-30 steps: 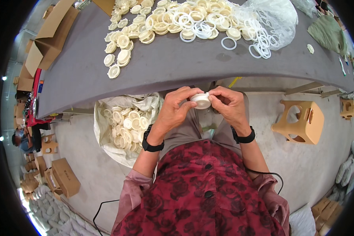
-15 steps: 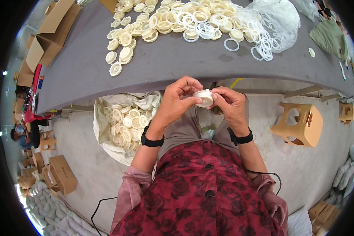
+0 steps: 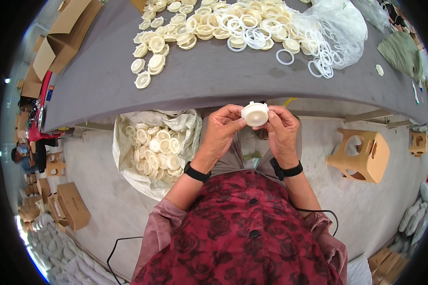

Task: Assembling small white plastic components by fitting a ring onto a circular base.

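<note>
A round cream plastic cap point(image 3: 256, 115) with small tabs on its rim is held up over my lap, its flat face tilted toward me. My left hand point(image 3: 222, 129) pinches its left edge between thumb and fingers. At the opposite edge, my right hand point(image 3: 283, 127) grips it the same way. Whether a ring is seated on the cap I cannot tell. Beyond my hands, many similar cream caps point(image 3: 156, 62) lie heaped on the grey table point(image 3: 214, 76). White translucent rings point(image 3: 285, 57) are scattered over and beside that heap.
An open white sack point(image 3: 123, 159) full of cream caps stands on the floor to my left. A clear plastic bag point(image 3: 349, 33) lies by the rings. To my right is a tan plastic stool point(image 3: 361, 154). Cardboard boxes point(image 3: 73, 206) are at far left.
Both hands have drawn the cap slightly right, and its face has turned more toward me. My left hand's fingers have come down from above the cap to its edge.
</note>
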A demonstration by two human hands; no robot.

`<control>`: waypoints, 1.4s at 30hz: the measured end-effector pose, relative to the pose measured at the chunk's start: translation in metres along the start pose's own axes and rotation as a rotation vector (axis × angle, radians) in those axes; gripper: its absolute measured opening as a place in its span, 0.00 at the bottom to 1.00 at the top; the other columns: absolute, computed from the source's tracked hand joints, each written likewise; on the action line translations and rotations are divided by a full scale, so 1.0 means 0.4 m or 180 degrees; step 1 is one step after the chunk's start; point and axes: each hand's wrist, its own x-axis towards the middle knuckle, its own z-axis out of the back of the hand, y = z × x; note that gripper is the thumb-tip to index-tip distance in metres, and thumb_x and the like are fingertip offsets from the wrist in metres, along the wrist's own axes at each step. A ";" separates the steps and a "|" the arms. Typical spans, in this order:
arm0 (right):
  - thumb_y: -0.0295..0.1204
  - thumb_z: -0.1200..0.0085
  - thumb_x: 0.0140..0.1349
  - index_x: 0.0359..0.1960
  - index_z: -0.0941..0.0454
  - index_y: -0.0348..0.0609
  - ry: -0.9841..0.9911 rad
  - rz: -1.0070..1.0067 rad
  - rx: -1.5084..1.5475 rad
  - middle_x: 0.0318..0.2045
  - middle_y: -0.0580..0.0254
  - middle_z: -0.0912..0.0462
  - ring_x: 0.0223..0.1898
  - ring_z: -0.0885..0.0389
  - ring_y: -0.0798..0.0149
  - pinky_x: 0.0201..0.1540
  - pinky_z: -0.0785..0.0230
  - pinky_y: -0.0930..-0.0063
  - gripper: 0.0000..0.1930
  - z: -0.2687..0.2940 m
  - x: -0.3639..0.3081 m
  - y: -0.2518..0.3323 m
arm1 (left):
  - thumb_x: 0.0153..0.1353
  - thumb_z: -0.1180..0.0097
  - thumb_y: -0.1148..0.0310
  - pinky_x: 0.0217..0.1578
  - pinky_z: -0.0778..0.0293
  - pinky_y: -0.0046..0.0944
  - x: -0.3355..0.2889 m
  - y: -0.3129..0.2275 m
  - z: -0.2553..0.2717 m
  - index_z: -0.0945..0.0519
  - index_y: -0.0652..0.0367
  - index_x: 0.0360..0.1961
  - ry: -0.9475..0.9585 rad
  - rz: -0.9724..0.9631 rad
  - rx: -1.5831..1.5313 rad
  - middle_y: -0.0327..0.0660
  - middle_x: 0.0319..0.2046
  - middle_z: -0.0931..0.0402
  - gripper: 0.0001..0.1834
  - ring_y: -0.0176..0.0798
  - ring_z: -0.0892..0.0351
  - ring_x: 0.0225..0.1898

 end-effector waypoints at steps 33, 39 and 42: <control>0.20 0.41 0.59 0.39 0.17 0.34 0.1148 0.0373 -0.2000 0.29 0.62 0.18 0.30 0.24 0.70 0.34 0.33 0.76 0.07 0.009 -0.010 0.077 | 0.56 0.40 0.74 0.35 0.26 0.28 -0.016 -0.105 -0.011 0.17 0.68 0.36 0.0453 0.0101 0.1821 0.35 0.27 0.19 0.08 0.24 0.23 0.31; 0.20 0.42 0.58 0.35 0.20 0.34 0.1323 0.0529 -0.2377 0.27 0.60 0.21 0.28 0.24 0.66 0.34 0.33 0.74 0.04 -0.007 -0.003 0.087 | 0.54 0.40 0.72 0.30 0.30 0.29 -0.002 -0.112 -0.008 0.20 0.65 0.30 0.0769 -0.0217 0.2482 0.33 0.23 0.23 0.06 0.23 0.27 0.26; 0.20 0.43 0.58 0.35 0.20 0.34 0.1403 0.0486 -0.2450 0.27 0.60 0.22 0.29 0.24 0.65 0.34 0.32 0.73 0.04 -0.012 -0.002 0.084 | 0.57 0.40 0.72 0.33 0.30 0.29 0.007 -0.122 -0.005 0.21 0.64 0.30 0.0947 0.0176 0.2712 0.32 0.25 0.23 0.06 0.24 0.28 0.29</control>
